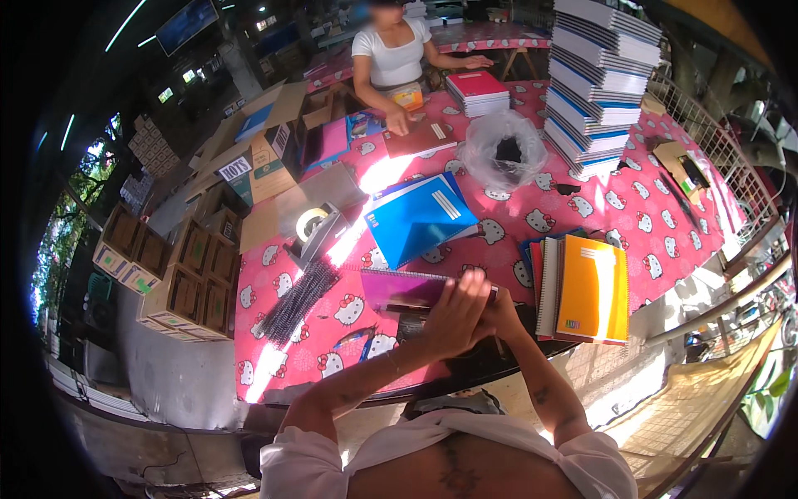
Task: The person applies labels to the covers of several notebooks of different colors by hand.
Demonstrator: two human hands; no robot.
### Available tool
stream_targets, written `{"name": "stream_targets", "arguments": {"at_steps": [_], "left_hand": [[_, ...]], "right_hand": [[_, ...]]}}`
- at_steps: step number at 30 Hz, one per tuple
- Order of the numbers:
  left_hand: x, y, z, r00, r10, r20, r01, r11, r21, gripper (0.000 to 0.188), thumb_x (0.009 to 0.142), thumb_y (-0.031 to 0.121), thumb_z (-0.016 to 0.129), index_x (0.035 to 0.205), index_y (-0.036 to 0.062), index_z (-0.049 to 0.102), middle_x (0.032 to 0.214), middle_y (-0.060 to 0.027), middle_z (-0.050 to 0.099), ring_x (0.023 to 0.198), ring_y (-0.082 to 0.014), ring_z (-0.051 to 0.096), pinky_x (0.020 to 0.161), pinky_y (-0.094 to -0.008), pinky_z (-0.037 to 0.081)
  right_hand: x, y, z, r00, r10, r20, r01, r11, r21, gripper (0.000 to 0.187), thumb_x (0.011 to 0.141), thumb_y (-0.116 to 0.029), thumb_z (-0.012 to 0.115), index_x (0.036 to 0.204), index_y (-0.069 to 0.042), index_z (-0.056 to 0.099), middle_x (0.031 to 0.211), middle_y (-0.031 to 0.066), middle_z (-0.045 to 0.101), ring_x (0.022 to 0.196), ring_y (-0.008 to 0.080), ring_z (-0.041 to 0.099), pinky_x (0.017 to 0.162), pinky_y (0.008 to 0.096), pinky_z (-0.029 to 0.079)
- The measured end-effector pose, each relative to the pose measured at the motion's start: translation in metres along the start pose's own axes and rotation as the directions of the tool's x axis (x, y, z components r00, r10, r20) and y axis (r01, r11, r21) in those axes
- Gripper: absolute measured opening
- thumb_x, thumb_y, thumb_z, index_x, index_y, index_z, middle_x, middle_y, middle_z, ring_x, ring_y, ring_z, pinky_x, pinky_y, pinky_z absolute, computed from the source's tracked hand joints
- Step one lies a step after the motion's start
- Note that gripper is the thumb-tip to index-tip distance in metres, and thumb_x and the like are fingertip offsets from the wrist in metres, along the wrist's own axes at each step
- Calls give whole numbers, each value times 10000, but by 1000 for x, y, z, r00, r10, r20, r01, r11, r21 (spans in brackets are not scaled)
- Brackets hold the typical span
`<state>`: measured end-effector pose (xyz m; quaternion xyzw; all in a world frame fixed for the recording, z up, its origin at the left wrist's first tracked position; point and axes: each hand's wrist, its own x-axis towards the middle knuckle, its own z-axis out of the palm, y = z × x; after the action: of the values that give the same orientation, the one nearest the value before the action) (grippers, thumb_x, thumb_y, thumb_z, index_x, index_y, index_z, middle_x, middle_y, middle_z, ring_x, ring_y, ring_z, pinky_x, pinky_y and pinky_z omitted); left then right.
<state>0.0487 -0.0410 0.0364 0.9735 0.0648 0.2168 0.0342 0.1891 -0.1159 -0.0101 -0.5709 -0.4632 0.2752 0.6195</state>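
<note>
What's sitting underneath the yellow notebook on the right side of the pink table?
Beneath the yellow notebook are other notebooks; red and blue edges show at its left. Their front covers are mostly hidden, so I can't tell how many there are.

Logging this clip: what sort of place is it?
Probably a small stationery-binding or packing workshop: a tall stack of notebooks stands on the pink table, what look like dark binding coils lie near a tape dispenser, and cardboard boxes sit at the left.
</note>
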Motion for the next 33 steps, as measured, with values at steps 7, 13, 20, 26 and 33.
{"name": "stream_targets", "arguments": {"at_steps": [7,13,20,26,33], "left_hand": [[-53,9,-9,976,-159,-146,149,986,-80,833,997,576,414,1495,-80,287,1569,-324,264,1481,-472,236,1178,-602,181],[-184,-66,-20,713,-701,4,612,621,-490,729,957,393,595,1506,-9,333,1525,-310,336,1442,-502,286,1154,-636,240],[-274,-84,0,798,-583,151,576,812,91,626,935,307,615,1491,79,440,1399,-261,460,1260,-458,453,1080,-603,352],[-252,-97,-42,412,-872,265,510,-20,-860,423,1025,233,438,1388,19,478,1037,-157,656,822,-267,678,737,-415,575],[-174,-64,-100,612,-588,529,298,-448,-843,363,1058,279,448,1282,0,508,1075,-174,682,953,-311,699,803,-468,576]], "right_hand": [[-18,-3,11,995,88,-46,-88,996,-3,172,903,-120,705,1015,9,692,908,31,728,855,86,642,744,299,524],[-98,-38,52,826,112,-553,-210,971,-118,293,877,-194,779,1069,-12,652,974,95,690,849,174,654,726,309,525],[-101,-34,102,821,-435,370,566,532,-630,457,835,-252,762,1264,-158,636,1236,76,559,1134,311,541,940,499,438],[-51,-44,147,854,-495,161,401,427,-811,399,826,-195,719,1223,-179,679,1179,40,569,1114,274,525,909,436,396],[19,-93,149,955,-267,129,237,424,-874,175,912,-255,672,1003,-106,666,953,100,693,866,323,688,757,470,528]]}}
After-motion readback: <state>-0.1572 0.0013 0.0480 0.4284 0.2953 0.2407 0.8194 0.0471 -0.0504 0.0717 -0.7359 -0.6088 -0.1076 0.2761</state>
